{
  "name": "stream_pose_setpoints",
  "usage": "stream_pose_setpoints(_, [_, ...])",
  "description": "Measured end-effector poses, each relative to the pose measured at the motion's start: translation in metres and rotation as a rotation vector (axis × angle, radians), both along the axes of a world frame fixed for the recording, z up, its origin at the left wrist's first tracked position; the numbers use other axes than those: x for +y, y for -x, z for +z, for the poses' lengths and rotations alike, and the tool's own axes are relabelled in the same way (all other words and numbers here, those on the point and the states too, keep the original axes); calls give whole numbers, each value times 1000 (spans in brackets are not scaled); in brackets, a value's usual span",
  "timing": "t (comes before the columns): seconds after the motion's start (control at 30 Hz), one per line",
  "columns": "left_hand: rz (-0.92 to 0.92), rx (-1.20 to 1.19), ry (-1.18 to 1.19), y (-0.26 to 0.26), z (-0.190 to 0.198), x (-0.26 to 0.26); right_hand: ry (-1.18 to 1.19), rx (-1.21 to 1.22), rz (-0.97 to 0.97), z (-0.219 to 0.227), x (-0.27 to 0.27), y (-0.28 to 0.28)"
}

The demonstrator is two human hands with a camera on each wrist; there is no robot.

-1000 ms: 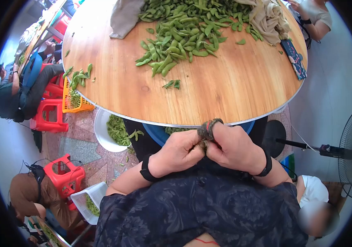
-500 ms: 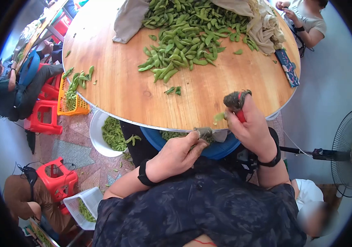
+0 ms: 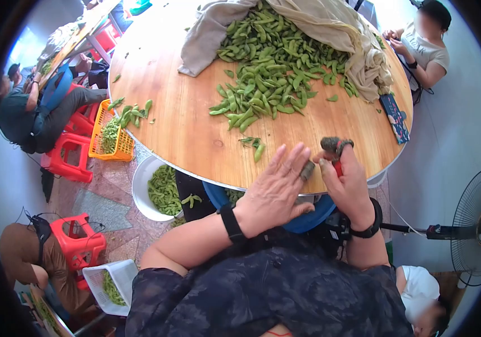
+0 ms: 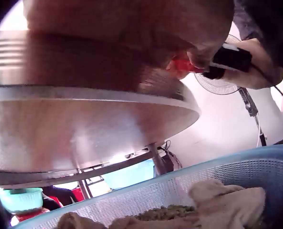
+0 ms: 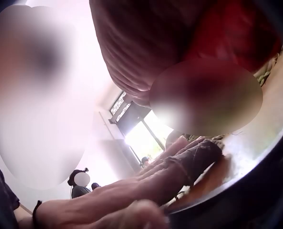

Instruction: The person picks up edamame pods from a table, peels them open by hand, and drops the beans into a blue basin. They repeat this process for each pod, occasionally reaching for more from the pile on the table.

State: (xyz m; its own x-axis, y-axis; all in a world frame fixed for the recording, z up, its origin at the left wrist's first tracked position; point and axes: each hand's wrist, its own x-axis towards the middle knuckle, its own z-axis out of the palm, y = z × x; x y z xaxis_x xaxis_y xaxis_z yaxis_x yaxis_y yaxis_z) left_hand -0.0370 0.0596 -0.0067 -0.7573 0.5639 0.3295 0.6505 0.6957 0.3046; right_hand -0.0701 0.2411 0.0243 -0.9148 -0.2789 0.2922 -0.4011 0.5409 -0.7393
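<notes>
In the head view, my left hand (image 3: 274, 194) is held over the table's near edge with its fingers extended. A grey-brown wrap (image 3: 307, 171) covers one fingertip. Close to its right, my right hand (image 3: 346, 182) has curled fingers and a dark wrap (image 3: 336, 145) on the index finger. Red material (image 3: 337, 168) shows inside that curl, larger in the right wrist view; whether it is worn or held I cannot tell. A green soybean pod (image 3: 259, 152) lies beside a small leafy sprig (image 3: 249, 141) ahead of my left fingers. The big pod pile (image 3: 268, 73) spreads farther back.
Beige cloth (image 3: 367, 67) flanks the pile on the round wooden table (image 3: 184, 129). A patterned box (image 3: 395, 119) lies at the right edge. Below are a blue basin (image 3: 310, 221), a white bucket (image 3: 137, 196) of pods and a yellow basket (image 3: 118, 149). A fan (image 3: 476, 219) stands right.
Both hands were together, then parted, the right hand pinching a pale green bit. Now my left hand has come up with fingers straightened, and a pod lies by the sprig. The head view has shifted.
</notes>
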Motion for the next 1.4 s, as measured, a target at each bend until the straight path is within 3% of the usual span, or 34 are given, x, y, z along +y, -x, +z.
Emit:
stream_pose_setpoints(0.1, [148, -36, 69, 10, 3, -10, -53, -128, 20, 12, 5, -12])
stream_pose_setpoints(0.37, [379, -89, 118, -13, -4, -86, -55, -67, 151, 13, 9, -12])
stream_pose_setpoints(0.43, [537, -126, 195, -17, -3, -128, -253, -47, 189, 18, 6, -5])
stream_pose_setpoints(0.5, [826, -68, 219, -13, -18, -184, -296, -41, 234, 25, -3, 7])
stream_pose_setpoints(0.57, [991, 218, 475, -16, -25, -222, -342, -34, 276, 29, -19, 26])
stream_pose_setpoints(0.7, [960, 330, 232, -28, 3, -196, -384, 261, 356, 18, -71, 65])
stream_pose_setpoints(0.73, [823, 260, 27, -32, 5, -178, -396, 365, 349, 17, -85, 71])
stream_pose_setpoints(0.77, [678, 191, -173, -33, 6, -161, -406, 373, 347, 17, -96, 75])
stream_pose_setpoints(0.9, [347, 103, -357, -26, 6, -111, -584, 376, 289, 6, -115, 96])
stream_pose_setpoints(1.03, [215, 25, -462, -25, 5, -91, -528, 349, 265, 0, -93, 107])
stream_pose_setpoints(1.1, [174, -540, -723, -26, 10, -82, -303, 167, 192, 7, -71, 106])
stream_pose_setpoints(1.13, [97, -608, -812, -23, 7, -77, -227, 129, 155, 8, -65, 104])
stream_pose_setpoints(1.17, [95, -617, -810, -19, 8, -69, -226, 121, 150, 11, -60, 96])
stream_pose_setpoints(1.23, [3, -1211, -1286, -7, 13, -52, -157, 126, 179, 19, -54, 72])
stream_pose_setpoints(1.27, [-15, -1366, -1354, 1, 14, -45, -204, 253, 242, 13, -49, 64])
stream_pose_setpoints(1.3, [-7, -1369, -1353, 6, 11, -41, -199, 249, 243, 12, -43, 55])
stream_pose_setpoints(1.37, [-127, -1469, -1621, 16, 2, -32, -333, 373, 501, 13, -31, 42])
stream_pose_setpoints(1.4, [-94, -1473, -1673, 16, 8, -29, -327, 369, 499, 12, -26, 40])
